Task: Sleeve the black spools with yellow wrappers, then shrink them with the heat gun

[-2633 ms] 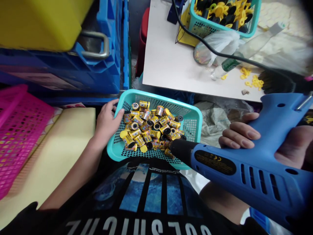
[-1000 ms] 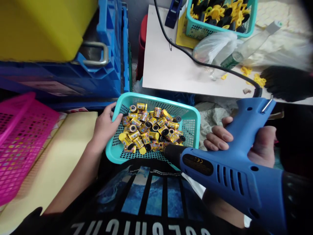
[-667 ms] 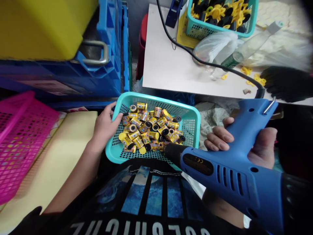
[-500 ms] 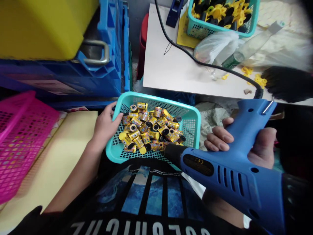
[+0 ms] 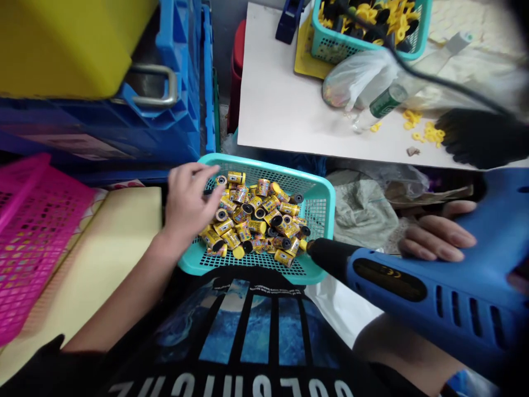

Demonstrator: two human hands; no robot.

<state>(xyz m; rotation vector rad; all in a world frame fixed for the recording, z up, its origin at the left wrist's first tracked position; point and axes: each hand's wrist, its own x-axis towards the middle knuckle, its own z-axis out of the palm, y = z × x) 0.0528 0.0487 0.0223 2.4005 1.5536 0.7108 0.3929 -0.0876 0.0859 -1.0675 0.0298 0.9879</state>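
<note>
A turquoise plastic basket (image 5: pixel 329 212) sits in front of my body. In it lie several small yellow printed cylinders (image 5: pixel 257 227), many with black ends. My left hand (image 5: pixel 189 199) is over the basket's left rim, its fingers apart and its fingertips above the cylinders at that side, holding nothing. On the right, my right hand (image 5: pixel 438 238) is wrapped round the handle of a blue corded heat gun (image 5: pixel 417 284). Its black nozzle points left over the basket's right part, close to the nearest cylinders. The thumb side of the right hand is mostly hidden behind the handle.
A white table (image 5: pixel 281 105) stands ahead, bearing another turquoise basket (image 5: pixel 330 47) of yellow and black parts, a plastic bottle (image 5: pixel 386 102) and loose yellow pieces (image 5: pixel 432 134). A pink basket (image 5: pixel 37 242) and blue crates (image 5: pixel 185 118) stand at the left. The gun's cord crosses above the table.
My left hand has lifted from gripping the basket's left rim and reaches over it. The heat gun has moved right with my right hand, uncovering more cylinders.
</note>
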